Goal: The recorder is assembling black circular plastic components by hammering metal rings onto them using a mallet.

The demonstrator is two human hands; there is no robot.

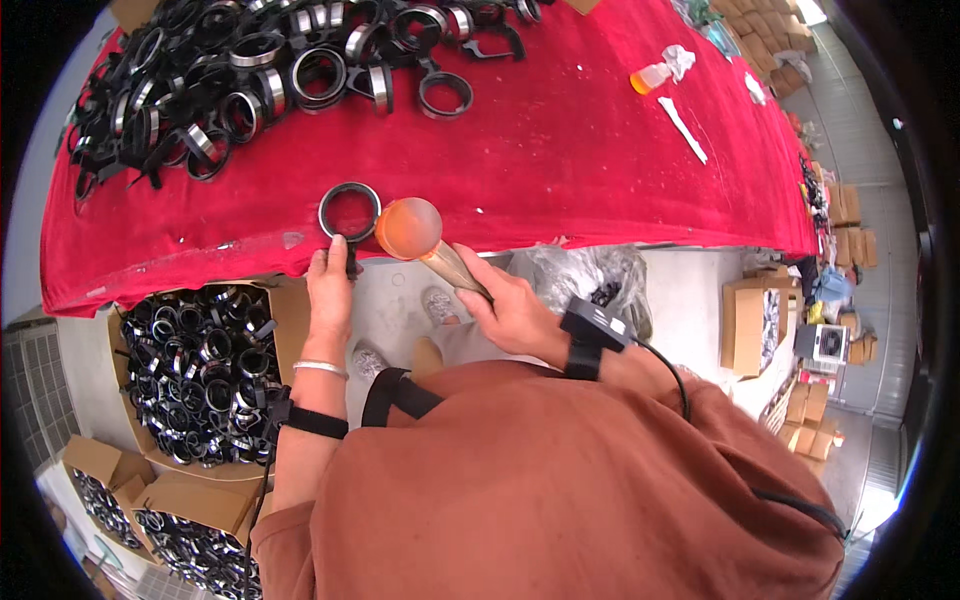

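My left hand (330, 290) is closed on the short handle of a black ring-shaped part (323, 207). The ring lies at the near edge of the red-covered table (560, 170), its opening facing up. In my right hand (510, 305), the fingers are wrapped round the handle of a mallet (410, 229) with a translucent orange head. That head is just to the right of the ring, very close to it; whether they touch, I cannot tell. Several similar black parts with silver bands form a pile (250, 75) at the table's far left.
An open cardboard box (288, 325) full of similar ring parts stands below the table's left side, with more filled boxes (195, 490) nearer. A small orange bottle (650, 78) and a white strip (683, 130) lie on the table's right. Clear plastic wrapping (590, 275) sits under the near edge.
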